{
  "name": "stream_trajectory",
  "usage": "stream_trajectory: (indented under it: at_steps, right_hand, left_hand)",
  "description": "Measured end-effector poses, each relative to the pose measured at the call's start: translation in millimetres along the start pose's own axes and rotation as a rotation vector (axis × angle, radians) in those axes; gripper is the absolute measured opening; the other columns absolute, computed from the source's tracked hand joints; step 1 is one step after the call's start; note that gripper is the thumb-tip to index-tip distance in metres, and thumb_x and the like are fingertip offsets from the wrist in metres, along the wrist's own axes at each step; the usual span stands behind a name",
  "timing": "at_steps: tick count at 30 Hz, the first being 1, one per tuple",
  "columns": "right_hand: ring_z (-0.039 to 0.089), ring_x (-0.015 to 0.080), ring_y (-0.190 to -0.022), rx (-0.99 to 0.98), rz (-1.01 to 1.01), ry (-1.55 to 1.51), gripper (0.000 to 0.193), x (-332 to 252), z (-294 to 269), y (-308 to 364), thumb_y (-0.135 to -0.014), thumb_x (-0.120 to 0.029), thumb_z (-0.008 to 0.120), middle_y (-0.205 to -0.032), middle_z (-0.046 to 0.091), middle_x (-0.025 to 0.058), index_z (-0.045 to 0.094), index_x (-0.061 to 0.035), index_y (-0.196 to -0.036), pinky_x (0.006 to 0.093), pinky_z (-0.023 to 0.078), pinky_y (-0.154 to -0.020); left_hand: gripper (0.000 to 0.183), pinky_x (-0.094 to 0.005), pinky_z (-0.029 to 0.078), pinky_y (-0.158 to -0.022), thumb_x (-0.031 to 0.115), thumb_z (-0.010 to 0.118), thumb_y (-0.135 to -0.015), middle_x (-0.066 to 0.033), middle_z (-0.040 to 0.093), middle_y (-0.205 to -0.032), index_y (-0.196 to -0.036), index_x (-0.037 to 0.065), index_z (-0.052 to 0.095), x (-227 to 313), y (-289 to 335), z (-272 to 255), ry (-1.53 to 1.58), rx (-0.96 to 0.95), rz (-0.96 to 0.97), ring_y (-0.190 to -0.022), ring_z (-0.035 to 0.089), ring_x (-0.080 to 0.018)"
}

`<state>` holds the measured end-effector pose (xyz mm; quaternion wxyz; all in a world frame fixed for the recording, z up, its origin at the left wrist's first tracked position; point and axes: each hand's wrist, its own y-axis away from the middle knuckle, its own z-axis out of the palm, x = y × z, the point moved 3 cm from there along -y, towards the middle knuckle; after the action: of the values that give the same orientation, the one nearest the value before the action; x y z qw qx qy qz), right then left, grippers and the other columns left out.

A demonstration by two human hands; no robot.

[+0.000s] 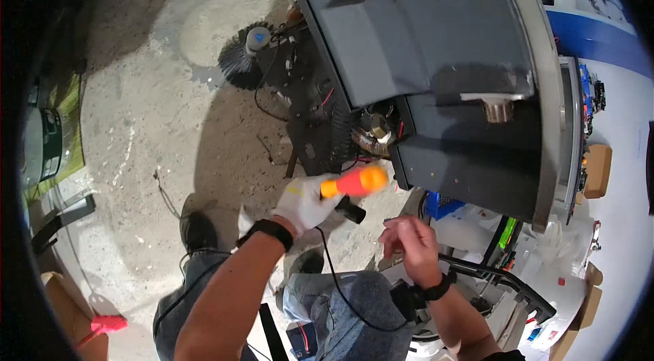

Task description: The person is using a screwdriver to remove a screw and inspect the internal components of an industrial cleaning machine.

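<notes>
My left hand (303, 203), in a white glove, is closed around a screwdriver (355, 182). Its red and orange handle points to the right and is blurred; the shaft is hidden. A short black cylinder (351, 210) sticks out from under the same hand, and a thin black cable hangs nearby. To the right, my bare right hand (411, 244) has its fingers curled together. A tiny dark spot shows at its fingertips, too small to name. Ahead of both hands stands a large dark-grey machine housing (470, 41), with exposed wiring (375, 131) at its lower left edge.
A round black brush (242, 58) sits on the dark machine base, over the concrete floor (157, 122). A black tubular frame (511, 283) and clear plastic bags (552, 245) lie at right. Cardboard (75, 313) and a red cloth-like piece (107, 324) are at lower left.
</notes>
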<state>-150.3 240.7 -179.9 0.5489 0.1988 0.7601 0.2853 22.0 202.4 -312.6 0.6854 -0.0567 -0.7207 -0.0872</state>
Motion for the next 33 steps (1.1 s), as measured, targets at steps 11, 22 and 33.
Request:
stream_trajectory:
  at_steps: [11,22,33]
  right_hand:
    - [0.055,0.0096,-0.064,-0.232,0.467,-0.013,0.033,5,2,-11,-0.086,-0.027,0.058,-0.082,0.059,0.0032,0.049,-0.0029,-0.107,0.0229,0.043,-0.054]
    - [0.048,0.0068,-0.052,-0.068,0.358,0.042,0.025,53,-42,25,-0.082,-0.019,0.063,-0.067,0.055,0.001,0.055,-0.0015,-0.098,0.0215,0.037,-0.047]
    - [0.048,0.0073,-0.054,0.069,0.378,-0.155,0.026,69,-65,41,-0.083,-0.016,0.061,-0.072,0.055,0.0009,0.053,-0.0022,-0.103,0.0211,0.035,-0.045]
  left_hand:
    - [0.035,-0.0383,0.038,-0.083,0.024,0.064,-0.065,-0.0063,0.057,-0.072,-0.099,0.016,0.061,27,-40,18,-0.648,-0.263,0.616,-0.075,0.057,-0.0233]
    - [0.056,-0.0383,0.041,-0.089,0.046,0.05,-0.086,-0.0264,0.059,-0.104,-0.107,-0.005,0.057,23,-112,11,-0.065,-0.077,-0.342,-0.105,0.053,-0.0388]
    - [0.025,-0.0356,0.051,-0.065,0.024,0.057,-0.087,-0.0066,0.06,-0.096,-0.104,0.005,0.056,-20,-146,39,0.674,-0.069,-0.654,-0.084,0.058,-0.0192]
